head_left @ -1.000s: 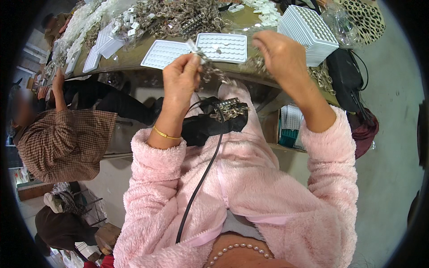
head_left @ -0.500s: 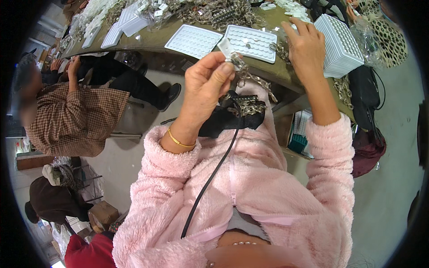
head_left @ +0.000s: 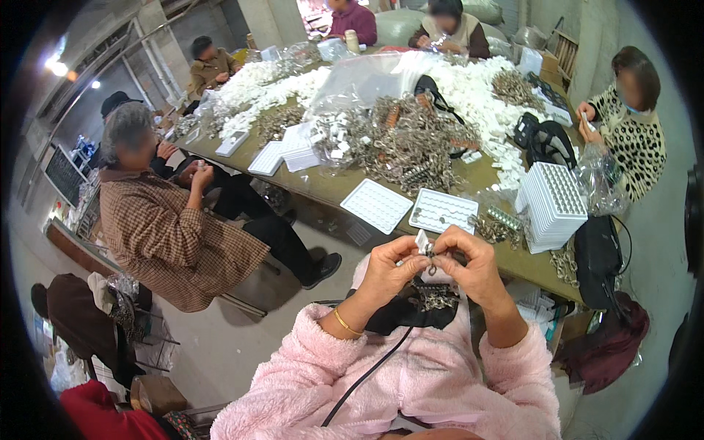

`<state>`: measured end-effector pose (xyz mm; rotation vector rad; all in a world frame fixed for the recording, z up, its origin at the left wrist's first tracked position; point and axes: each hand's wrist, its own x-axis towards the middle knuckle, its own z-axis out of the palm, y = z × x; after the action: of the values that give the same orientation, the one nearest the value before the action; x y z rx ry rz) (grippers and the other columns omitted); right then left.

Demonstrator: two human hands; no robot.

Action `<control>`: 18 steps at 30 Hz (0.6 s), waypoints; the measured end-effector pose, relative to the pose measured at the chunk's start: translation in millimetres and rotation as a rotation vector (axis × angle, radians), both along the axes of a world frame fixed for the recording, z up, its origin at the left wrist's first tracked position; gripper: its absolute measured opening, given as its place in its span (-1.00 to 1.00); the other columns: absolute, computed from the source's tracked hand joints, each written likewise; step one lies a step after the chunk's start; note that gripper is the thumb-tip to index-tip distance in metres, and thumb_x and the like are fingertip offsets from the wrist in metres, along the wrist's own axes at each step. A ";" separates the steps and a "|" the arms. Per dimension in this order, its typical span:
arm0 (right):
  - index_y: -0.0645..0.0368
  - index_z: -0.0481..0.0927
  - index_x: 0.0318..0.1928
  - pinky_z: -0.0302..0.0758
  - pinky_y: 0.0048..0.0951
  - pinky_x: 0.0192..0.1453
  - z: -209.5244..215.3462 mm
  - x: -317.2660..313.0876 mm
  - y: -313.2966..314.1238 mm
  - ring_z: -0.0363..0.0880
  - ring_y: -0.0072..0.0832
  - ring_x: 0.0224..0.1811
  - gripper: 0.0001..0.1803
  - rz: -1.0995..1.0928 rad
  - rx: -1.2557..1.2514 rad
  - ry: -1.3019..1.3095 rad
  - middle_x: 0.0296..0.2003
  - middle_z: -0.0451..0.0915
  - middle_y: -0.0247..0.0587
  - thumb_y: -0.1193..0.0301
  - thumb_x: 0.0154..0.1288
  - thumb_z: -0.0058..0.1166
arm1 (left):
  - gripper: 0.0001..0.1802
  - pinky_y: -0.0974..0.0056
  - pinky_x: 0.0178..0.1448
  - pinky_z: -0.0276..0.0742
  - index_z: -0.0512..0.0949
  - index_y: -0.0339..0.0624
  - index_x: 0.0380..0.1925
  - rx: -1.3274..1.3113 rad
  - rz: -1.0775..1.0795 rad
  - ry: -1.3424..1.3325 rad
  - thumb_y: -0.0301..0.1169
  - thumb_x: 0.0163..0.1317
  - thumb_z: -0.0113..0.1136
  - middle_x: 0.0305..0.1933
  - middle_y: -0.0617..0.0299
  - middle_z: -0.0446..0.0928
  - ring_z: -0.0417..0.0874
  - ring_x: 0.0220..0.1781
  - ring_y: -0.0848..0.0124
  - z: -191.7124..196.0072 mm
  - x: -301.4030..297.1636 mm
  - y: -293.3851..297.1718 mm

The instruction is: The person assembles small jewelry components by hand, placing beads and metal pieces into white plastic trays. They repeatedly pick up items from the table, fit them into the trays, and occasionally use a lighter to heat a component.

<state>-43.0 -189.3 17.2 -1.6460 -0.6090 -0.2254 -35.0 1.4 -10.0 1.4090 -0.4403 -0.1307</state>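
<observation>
Held up in front of my lap, both hands meet at the fingertips. My left hand (head_left: 390, 273) pinches a small white plastic piece (head_left: 422, 240) that sticks up between the fingers. Against it, my right hand (head_left: 471, 265) is closed on a small metal chain (head_left: 433, 269), whose end ring hangs below the fingertips. Exactly how chain and white piece meet is hidden by the fingers. On my lap, a dark cloth (head_left: 389, 317) carries more metal chains (head_left: 438, 296). Just beyond my hands, a white tray (head_left: 449, 208) with small round recesses lies at the table edge.
Another white tray (head_left: 375, 205) lies left of it, and a tall stack of trays (head_left: 551, 204) stands right. A large heap of metal chains (head_left: 418, 139) and loose white pieces (head_left: 282, 95) cover the table (head_left: 323, 189). A person in a checked jacket (head_left: 165, 235) sits at left.
My right hand has come from the trays to my left hand and now grips the chain. The dangling chain is gathered between the fingers. The view has tilted up, showing more of the table.
</observation>
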 end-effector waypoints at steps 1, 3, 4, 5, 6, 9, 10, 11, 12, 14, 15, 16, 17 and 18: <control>0.31 0.56 -0.25 0.45 -0.51 -0.23 -2.6 0.2 3.4 0.53 -0.52 -0.32 -0.83 0.003 0.017 -0.024 -0.36 0.53 -0.25 0.71 0.13 0.19 | -0.70 0.53 -0.34 0.40 0.61 -0.32 0.00 0.004 0.012 0.023 -0.50 0.28 0.33 -0.30 0.42 0.56 0.48 -0.35 0.70 -1.0 -0.9 3.0; 0.32 0.57 -0.27 0.46 -0.50 -0.24 -6.3 -1.6 9.6 0.55 -0.48 -0.33 -0.84 -0.017 -0.007 -0.065 -0.36 0.55 -0.22 0.72 0.10 0.18 | -0.71 0.50 -0.34 0.42 0.64 -0.31 -0.02 0.023 0.073 -0.052 -0.51 0.25 0.34 -0.34 0.41 0.57 0.49 -0.37 0.68 -1.5 -4.0 6.4; 0.33 0.57 -0.28 0.46 -0.49 -0.24 -7.5 -2.5 12.5 0.55 -0.46 -0.33 -0.84 -0.037 -0.047 -0.083 -0.37 0.56 -0.21 0.72 0.10 0.18 | -0.70 0.48 -0.34 0.43 0.65 -0.30 -0.03 0.041 0.124 -0.152 -0.52 0.23 0.35 -0.36 0.40 0.57 0.49 -0.39 0.66 -1.0 -6.1 6.7; 0.33 0.57 -0.29 0.46 -0.48 -0.25 -8.0 -3.5 16.4 0.56 -0.45 -0.34 -0.84 -0.064 -0.088 -0.103 -0.38 0.57 -0.19 0.73 0.09 0.18 | -0.70 0.47 -0.34 0.44 0.66 -0.30 -0.04 0.061 0.176 -0.251 -0.53 0.20 0.36 -0.39 0.38 0.58 0.49 -0.40 0.64 0.7 -8.6 8.2; 0.34 0.57 -0.30 0.47 -0.48 -0.25 -8.0 -4.0 20.3 0.57 -0.43 -0.35 -0.85 -0.063 -0.082 -0.104 -0.38 0.57 -0.18 0.73 0.08 0.17 | -0.69 0.45 -0.34 0.44 0.67 -0.29 -0.05 0.071 0.217 -0.352 -0.54 0.18 0.37 -0.41 0.37 0.59 0.49 -0.42 0.62 3.0 -10.5 10.7; 0.37 0.57 -0.31 0.48 -0.46 -0.27 -4.8 -7.7 35.1 0.58 -0.41 -0.38 -0.87 -0.052 -0.067 -0.097 -0.41 0.59 -0.16 0.73 0.08 0.16 | -0.69 0.39 -0.35 0.44 0.66 -0.33 -0.11 0.223 0.336 -0.485 -0.54 0.11 0.41 -0.45 0.22 0.58 0.53 -0.43 0.53 10.5 -21.2 21.2; 0.36 0.59 -0.31 0.48 -0.47 -0.26 -2.2 -9.5 40.0 0.59 -0.40 -0.38 -0.85 -0.040 -0.057 -0.057 -0.41 0.59 -0.15 0.74 0.07 0.14 | -0.69 0.38 -0.36 0.43 0.66 -0.34 -0.12 0.272 0.394 -0.549 -0.54 0.09 0.41 -0.45 0.19 0.58 0.53 -0.44 0.52 13.0 -24.8 25.7; 0.35 0.59 -0.30 0.48 -0.47 -0.26 0.3 -11.3 46.3 0.59 -0.40 -0.38 -0.84 -0.021 -0.057 -0.084 -0.41 0.59 -0.15 0.75 0.06 0.14 | -0.67 0.36 -0.37 0.43 0.65 -0.35 -0.12 0.294 0.426 -0.597 -0.55 0.07 0.43 -0.44 0.13 0.57 0.55 -0.46 0.46 15.3 -28.6 31.8; 0.35 0.60 -0.30 0.48 -0.47 -0.26 3.2 -12.6 52.3 0.59 -0.40 -0.38 -0.83 -0.006 -0.050 -0.115 -0.41 0.59 -0.15 0.75 0.06 0.13 | -0.66 0.37 -0.37 0.45 0.65 -0.34 -0.10 0.304 0.413 -0.561 -0.56 0.08 0.42 -0.42 0.16 0.59 0.55 -0.45 0.50 17.0 -32.9 38.1; 0.34 0.61 -0.28 0.48 -0.46 -0.24 10.4 -14.0 64.1 0.58 -0.38 -0.36 -0.82 0.048 -0.066 -0.181 -0.38 0.60 -0.15 0.74 0.06 0.13 | -0.64 0.39 -0.35 0.47 0.65 -0.33 -0.08 0.237 0.359 -0.405 -0.56 0.07 0.43 -0.39 0.19 0.61 0.57 -0.42 0.54 21.0 -39.4 54.0; 0.34 0.61 -0.28 0.48 -0.46 -0.24 14.1 -14.3 70.1 0.58 -0.37 -0.35 -0.82 0.073 -0.069 -0.196 -0.37 0.60 -0.15 0.74 0.06 0.13 | -0.62 0.40 -0.33 0.49 0.65 -0.31 -0.06 0.225 0.363 -0.376 -0.55 0.07 0.44 -0.36 0.21 0.63 0.58 -0.39 0.58 23.0 -41.6 59.9; 0.34 0.61 -0.28 0.48 -0.45 -0.23 17.1 -13.8 76.7 0.58 -0.36 -0.35 -0.82 0.099 -0.073 -0.212 -0.36 0.60 -0.14 0.74 0.06 0.13 | -0.65 0.36 -0.35 0.48 0.65 -0.32 -0.09 0.275 0.393 -0.432 -0.54 0.08 0.43 -0.38 0.17 0.61 0.60 -0.40 0.50 24.5 -45.1 67.4; 0.34 0.60 -0.28 0.49 -0.42 -0.23 20.6 -12.9 83.3 0.59 -0.33 -0.33 -0.82 0.107 -0.103 -0.227 -0.35 0.60 -0.11 0.74 0.05 0.13 | -0.67 0.33 -0.36 0.47 0.64 -0.32 -0.11 0.315 0.456 -0.514 -0.55 0.07 0.42 -0.39 0.15 0.60 0.59 -0.41 0.45 26.3 -48.6 72.4; 0.35 0.59 -0.28 0.50 -0.39 -0.22 22.9 -12.5 90.9 0.59 -0.28 -0.33 -0.79 0.107 -0.135 -0.286 -0.36 0.59 -0.09 0.75 0.02 0.11 | -0.68 0.30 -0.36 0.45 0.64 -0.33 -0.13 0.364 0.521 -0.589 -0.55 0.07 0.41 -0.41 0.13 0.58 0.59 -0.43 0.39 28.1 -51.1 77.1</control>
<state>-55.5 -98.4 40.0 -1.7184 -0.9432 -0.3515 -86.1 78.6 18.1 1.8757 -0.5288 0.6732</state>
